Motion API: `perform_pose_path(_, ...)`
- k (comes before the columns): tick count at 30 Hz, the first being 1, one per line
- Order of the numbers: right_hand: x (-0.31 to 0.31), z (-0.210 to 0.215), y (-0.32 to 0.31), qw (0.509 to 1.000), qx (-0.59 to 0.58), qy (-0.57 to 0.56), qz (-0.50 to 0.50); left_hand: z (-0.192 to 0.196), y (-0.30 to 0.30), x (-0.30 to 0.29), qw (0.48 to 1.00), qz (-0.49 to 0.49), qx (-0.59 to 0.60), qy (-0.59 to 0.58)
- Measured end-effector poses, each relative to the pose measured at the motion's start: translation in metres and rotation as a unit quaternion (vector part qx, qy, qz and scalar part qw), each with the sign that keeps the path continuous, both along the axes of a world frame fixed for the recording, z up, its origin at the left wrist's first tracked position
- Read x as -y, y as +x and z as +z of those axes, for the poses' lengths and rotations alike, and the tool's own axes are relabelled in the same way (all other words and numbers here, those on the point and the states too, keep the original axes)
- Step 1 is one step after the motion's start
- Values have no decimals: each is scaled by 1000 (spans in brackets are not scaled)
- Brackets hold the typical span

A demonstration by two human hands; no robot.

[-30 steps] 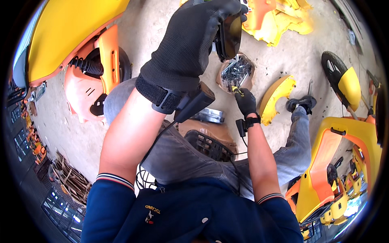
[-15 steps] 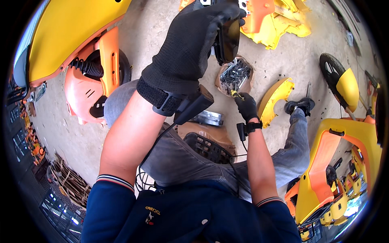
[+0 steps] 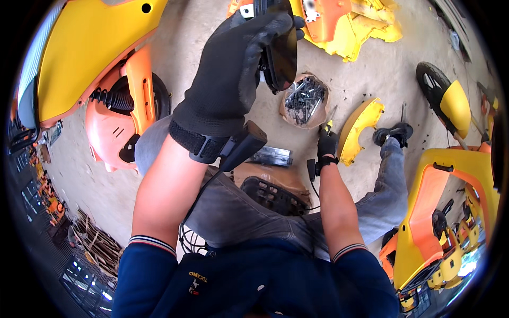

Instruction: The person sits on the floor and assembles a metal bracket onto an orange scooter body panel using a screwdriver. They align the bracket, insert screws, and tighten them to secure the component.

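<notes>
The left hand (image 3: 233, 79), in a black glove, is raised close to the camera with its fingers wrapped around a dark, glossy curved part (image 3: 281, 50), gripping it from the left side so that only the part's right edge and lower tip show past the fingers. A black device (image 3: 241, 148) is strapped at that wrist, with a cable running down along the forearm. The right hand (image 3: 327, 143), also in a black glove, reaches down toward the concrete floor (image 3: 212, 32) and is closed around a screwdriver with a yellow handle (image 3: 330, 121), whose thin shaft points up toward a brown bowl of dark screws (image 3: 305, 100). The bowl sits on the floor just beyond the right hand and just below the held part in the picture. Beside the right hand, to its right, lies a curved yellow panel (image 3: 358, 130). Nearer the person, between the knees, a black grille piece (image 3: 273, 196) rests on brown cardboard, with a small dark flat block (image 3: 273, 156) just above it. The person's shoe (image 3: 392, 132) is planted past the yellow panel. On the left stands an orange and yellow vehicle body (image 3: 106, 79); more yellow and orange panels (image 3: 350, 26) lie at the far edge of the floor, and another yellow and orange frame (image 3: 440, 206) stands at the right.
</notes>
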State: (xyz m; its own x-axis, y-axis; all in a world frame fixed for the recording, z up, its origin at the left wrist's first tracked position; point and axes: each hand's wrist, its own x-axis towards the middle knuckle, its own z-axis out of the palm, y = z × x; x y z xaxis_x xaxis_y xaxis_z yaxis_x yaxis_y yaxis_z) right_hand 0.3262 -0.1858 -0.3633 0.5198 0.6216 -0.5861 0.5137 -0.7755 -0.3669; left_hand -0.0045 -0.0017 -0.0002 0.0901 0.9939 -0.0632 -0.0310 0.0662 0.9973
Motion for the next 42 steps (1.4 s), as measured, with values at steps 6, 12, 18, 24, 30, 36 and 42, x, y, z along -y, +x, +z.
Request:
perform_pose_path(6,-31,50,-36,977,24,139,162,32,18,7,988,86,90,-88)
perform_pose_path(12,-77,3,-92,921,-33,25,387,31,14,3,974,84,166,-130)
perform_pose_path(18,-92,-69,-99,809,41,-191,555,20,0,2,972,67,174,-142)
perform_pose_path(24,-76,-43,-114,912,37,-143,383,15,-10,8,981,77,129,-121)
perform_pose_path(30,-34,-165,-85,908,70,-4,412,5,-5,2,996,79,4,-49)
perform_pose_path(36,-57,-132,-99,863,77,-18,499,17,-5,5,967,114,181,-137)
perform_pose_path(42,-82,-86,-60,884,-37,164,436,23,3,-9,904,97,381,-167)
